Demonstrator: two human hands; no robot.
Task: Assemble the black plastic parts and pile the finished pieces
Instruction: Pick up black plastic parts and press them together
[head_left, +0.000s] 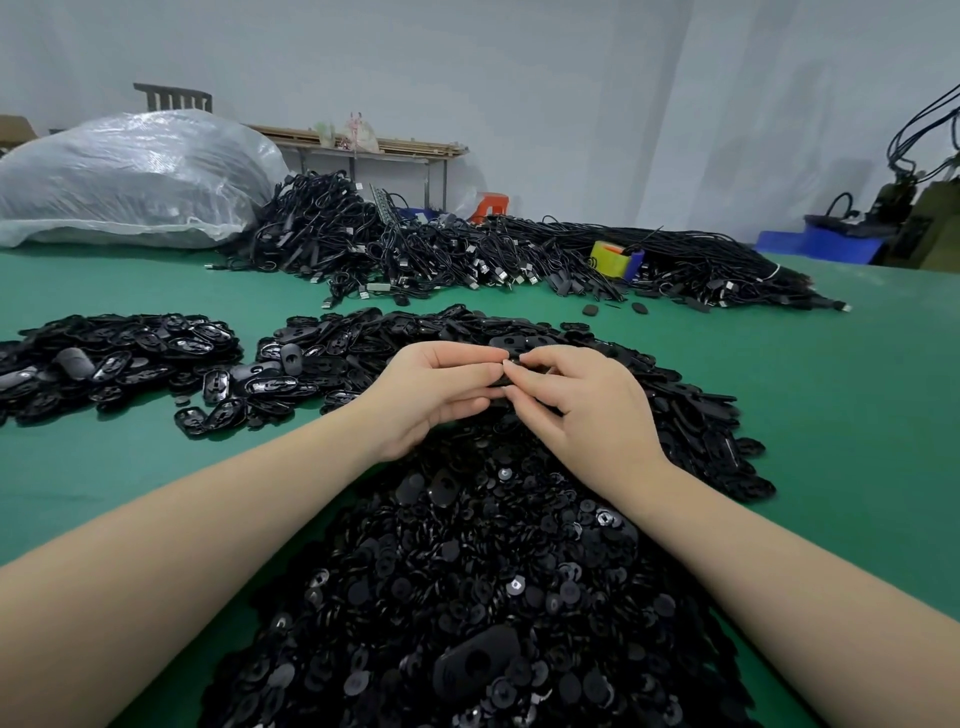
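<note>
On the green table (831, 395), both hands (511, 382) pinch a black part (524, 366).

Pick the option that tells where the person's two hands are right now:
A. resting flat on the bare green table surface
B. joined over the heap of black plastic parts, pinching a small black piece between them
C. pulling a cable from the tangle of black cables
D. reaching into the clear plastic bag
B: the left hand and right hand meet above the heap of black plastic parts, fingers pinching a small black plastic piece.
</note>
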